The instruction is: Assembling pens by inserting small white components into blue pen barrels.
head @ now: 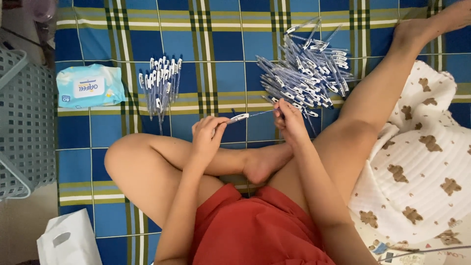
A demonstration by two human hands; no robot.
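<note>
Both hands grasp one pen (240, 118): left hand (208, 133) at the cap, right hand (289, 120) at the refill. Gray basket (24, 122), contents hidden, stands beside the checked blue mat (216, 73).

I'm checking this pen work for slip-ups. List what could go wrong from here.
1. The left hand and right hand hold a pen and its thin refill above the legs; a slip could drop a part into the lap.
2. The loose pile lies close to the right hand and knee; a nudge may scatter it.
3. The neat bundle sits nearby, so the two lots might get mixed.
</note>
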